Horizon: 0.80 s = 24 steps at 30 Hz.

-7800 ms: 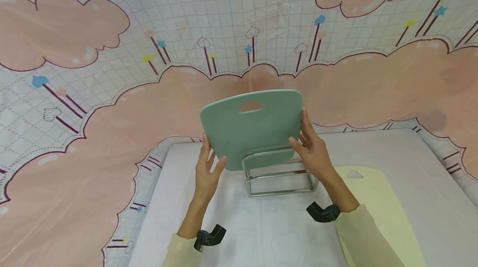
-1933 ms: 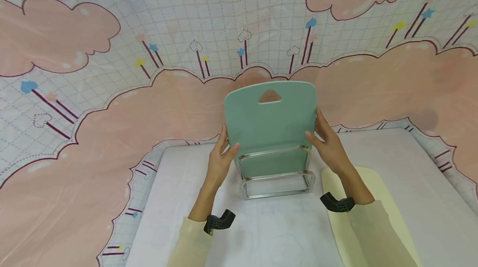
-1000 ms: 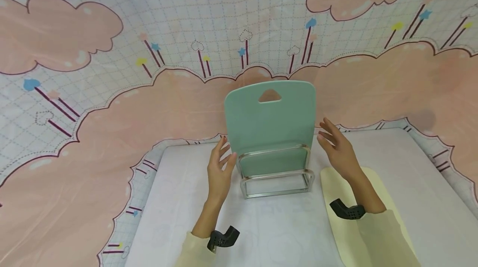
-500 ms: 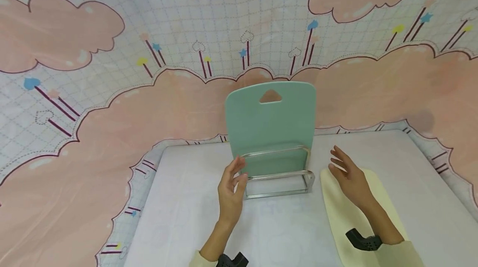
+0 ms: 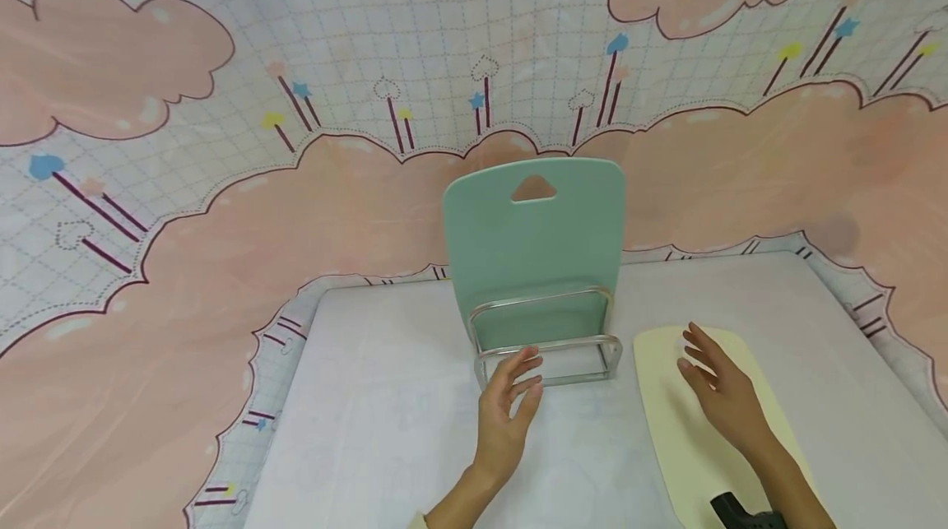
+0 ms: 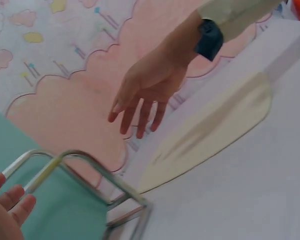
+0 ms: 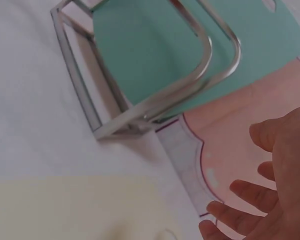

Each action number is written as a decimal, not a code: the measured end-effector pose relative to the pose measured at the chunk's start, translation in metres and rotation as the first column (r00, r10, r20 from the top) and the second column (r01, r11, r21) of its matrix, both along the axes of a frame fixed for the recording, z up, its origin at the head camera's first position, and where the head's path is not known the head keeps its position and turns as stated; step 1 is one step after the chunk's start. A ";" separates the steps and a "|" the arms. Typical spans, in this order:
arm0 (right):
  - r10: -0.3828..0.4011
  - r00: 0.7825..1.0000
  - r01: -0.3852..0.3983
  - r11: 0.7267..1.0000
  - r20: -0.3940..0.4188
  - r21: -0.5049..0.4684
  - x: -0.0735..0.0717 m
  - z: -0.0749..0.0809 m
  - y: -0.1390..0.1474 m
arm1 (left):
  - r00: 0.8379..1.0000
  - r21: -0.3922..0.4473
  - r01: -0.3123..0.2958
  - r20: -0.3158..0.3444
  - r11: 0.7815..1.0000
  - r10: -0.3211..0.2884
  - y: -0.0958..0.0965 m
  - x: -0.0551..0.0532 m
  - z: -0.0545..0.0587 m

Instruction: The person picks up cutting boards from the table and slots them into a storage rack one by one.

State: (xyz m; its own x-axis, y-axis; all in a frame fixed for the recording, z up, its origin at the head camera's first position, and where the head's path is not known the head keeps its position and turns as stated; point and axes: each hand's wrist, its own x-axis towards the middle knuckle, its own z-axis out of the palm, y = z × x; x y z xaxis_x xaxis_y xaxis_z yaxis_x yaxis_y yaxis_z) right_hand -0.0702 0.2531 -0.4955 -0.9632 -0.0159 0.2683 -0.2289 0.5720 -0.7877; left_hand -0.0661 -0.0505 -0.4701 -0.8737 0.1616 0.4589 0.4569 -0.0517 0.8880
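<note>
A green cutting board (image 5: pixel 533 249) stands upright in the rear part of a silver wire rack (image 5: pixel 551 345), its handle hole at the top. My left hand (image 5: pixel 507 422) hovers in front of the rack with relaxed fingers, holding nothing. A pale yellow cutting board (image 5: pixel 666 406) lies flat on the table to the right. Above it hovers my right hand (image 5: pixel 729 401), fingers loosely extended and nothing in them. The right wrist view shows that hand (image 7: pixel 285 185) apart from both boards. Fingertips of the left hand (image 6: pixel 10 210) appear beside the rack in the left wrist view.
The table (image 5: pixel 370 397) has a white cover. Behind it hangs a patterned curtain (image 5: pixel 355 216) with pink clouds. A black wrist camera (image 5: pixel 744 512) sits on the right wrist. The rack's front section holds no board.
Earlier both hands gripped the green board, tilted and then settled upright in the rack. They have let go and drawn back, the left shifting rightward before the rack, the right over the yellow board.
</note>
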 end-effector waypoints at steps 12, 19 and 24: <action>-0.045 0.987 0.042 0.999 0.151 0.023 0.028 -0.017 0.023 | 0.963 0.024 0.147 0.226 0.989 -0.149 0.039 0.020 -0.033; -0.091 0.976 0.083 0.995 0.197 0.050 0.040 -0.025 0.034 | 0.940 0.059 0.162 0.294 0.985 -0.172 0.057 0.022 -0.053; -0.142 0.950 0.119 0.988 0.280 0.095 0.049 -0.031 0.043 | 0.886 0.136 0.080 0.444 0.988 -0.133 0.070 0.024 -0.056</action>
State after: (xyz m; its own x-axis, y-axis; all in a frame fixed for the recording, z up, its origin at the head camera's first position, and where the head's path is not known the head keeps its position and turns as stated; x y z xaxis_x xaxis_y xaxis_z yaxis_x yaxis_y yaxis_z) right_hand -0.0211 0.2960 -0.5261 -0.9943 0.1054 -0.0144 0.0791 0.6427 -0.7620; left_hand -0.0419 0.0195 -0.5257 -0.9708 0.2366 0.0401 -0.0049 -0.1868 0.9824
